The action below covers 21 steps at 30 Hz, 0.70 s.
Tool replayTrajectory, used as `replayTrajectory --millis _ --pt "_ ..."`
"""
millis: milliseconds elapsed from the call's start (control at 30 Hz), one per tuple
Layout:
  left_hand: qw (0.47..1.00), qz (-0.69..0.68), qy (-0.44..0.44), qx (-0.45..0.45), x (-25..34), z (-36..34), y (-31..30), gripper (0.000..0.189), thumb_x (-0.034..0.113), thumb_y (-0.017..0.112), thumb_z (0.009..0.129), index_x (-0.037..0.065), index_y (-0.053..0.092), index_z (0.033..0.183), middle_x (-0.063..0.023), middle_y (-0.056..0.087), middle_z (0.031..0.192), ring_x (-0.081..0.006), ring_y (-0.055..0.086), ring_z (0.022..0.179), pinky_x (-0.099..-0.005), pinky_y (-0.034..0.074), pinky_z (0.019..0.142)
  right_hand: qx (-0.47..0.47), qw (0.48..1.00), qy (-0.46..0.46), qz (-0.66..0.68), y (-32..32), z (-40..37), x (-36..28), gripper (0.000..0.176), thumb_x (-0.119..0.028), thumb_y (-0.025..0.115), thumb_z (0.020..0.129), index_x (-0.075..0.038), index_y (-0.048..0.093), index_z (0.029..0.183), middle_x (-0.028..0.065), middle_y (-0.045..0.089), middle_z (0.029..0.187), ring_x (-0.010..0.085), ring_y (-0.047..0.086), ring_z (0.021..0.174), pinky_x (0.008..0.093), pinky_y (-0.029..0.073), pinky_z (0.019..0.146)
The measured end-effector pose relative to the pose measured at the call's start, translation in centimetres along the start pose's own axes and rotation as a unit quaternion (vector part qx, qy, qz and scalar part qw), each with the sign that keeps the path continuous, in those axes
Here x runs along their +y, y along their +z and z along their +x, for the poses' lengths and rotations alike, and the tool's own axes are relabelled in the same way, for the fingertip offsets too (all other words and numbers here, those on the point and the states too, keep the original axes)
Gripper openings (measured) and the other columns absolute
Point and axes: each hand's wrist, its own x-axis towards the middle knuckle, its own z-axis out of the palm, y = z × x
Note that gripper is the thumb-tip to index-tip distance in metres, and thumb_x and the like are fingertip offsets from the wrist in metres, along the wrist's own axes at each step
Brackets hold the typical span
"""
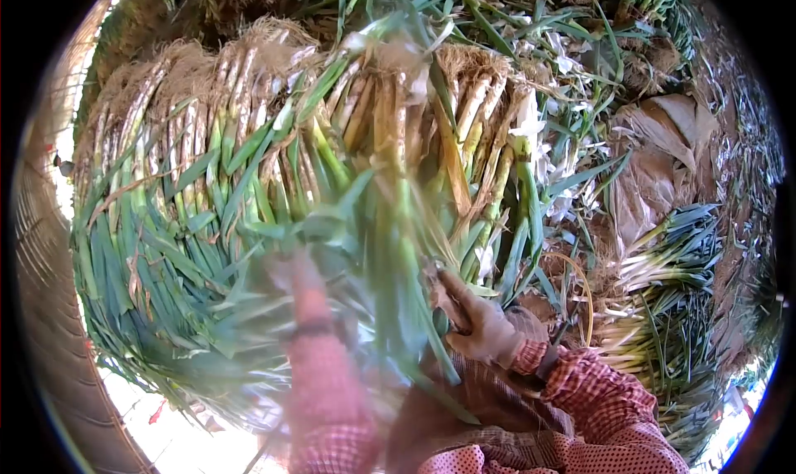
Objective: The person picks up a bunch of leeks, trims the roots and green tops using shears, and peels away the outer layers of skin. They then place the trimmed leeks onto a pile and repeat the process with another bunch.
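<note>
A wide heap of leeks (191,134) with brown roots and long green leaves lies in front of me. My left hand (297,271), smeared by motion, is over the leaves at the middle of the heap; its fingers are blurred. Blurred leek stalks (400,167) stretch down from the roots just right of it. Gloved and curled, my right hand (485,326) is closed around a brownish piece whose kind I cannot tell. That hand is low in front of my lap, beside the lower ends of the leaves.
Cleaner leeks with pale stems (643,258) lie in bunches at the right. Above them is a crumpled brown sheet (659,155). White peelings and leaf scraps (564,142) are scattered right of the heap. A thin yellow loop (589,296) sits near my right wrist.
</note>
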Motion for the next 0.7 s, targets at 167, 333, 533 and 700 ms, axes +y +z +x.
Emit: replayTrajectory --millis 167,333,533,700 --pt "0.956 -0.079 0.234 -0.155 3.5 -9.0 4.3 0.014 -0.002 0.066 0.093 0.008 0.069 0.103 0.0008 0.066 0.099 -0.0088 0.061 0.083 -0.0235 0.053 0.073 0.017 0.997 0.073 -0.019 0.9 4.6 1.9 0.1 -0.005 0.066 0.073 -0.012 0.022 0.163 0.0265 0.07 0.103 0.0415 0.07 0.091 0.0447 0.056 0.086" --pt "0.937 0.209 0.191 -0.206 3.9 -12.7 10.2 0.047 0.03 0.082 0.08 0.007 0.062 0.115 -0.0204 0.065 0.113 -0.0383 0.069 0.099 -0.048 0.056 0.084 0.075 0.992 0.053 -0.084 -1.4 11.9 1.4 0.101 -0.005 0.069 0.075 -0.015 0.023 0.163 0.0275 0.07 0.116 0.0421 0.07 0.106 0.0421 0.056 0.097" --pt "0.881 0.356 0.148 -0.274 6.8 -10.6 10.3 0.053 0.032 0.084 0.076 0.005 0.062 0.115 -0.026 0.063 0.118 -0.0454 0.067 0.106 -0.0478 0.056 0.09 0.031 0.992 0.08 -0.089 -2.4 12.3 3.1 0.1 -0.004 0.069 0.076 -0.016 0.023 0.164 0.0276 0.064 0.131 0.0399 0.067 0.116 0.0433 0.054 0.101" --pt "0.915 0.268 0.086 -0.29 6.5 -10.2 10.3 0.049 0.022 0.082 0.073 -0.001 0.061 0.111 -0.0272 0.066 0.112 -0.0434 0.065 0.105 -0.0463 0.052 0.092 -0.012 0.999 0.039 0.021 -2.1 1.2 0.8 0.099 -0.002 0.065 0.075 -0.01 0.022 0.164 0.0268 0.058 0.141 0.0353 0.06 0.129 0.0373 0.047 0.107"
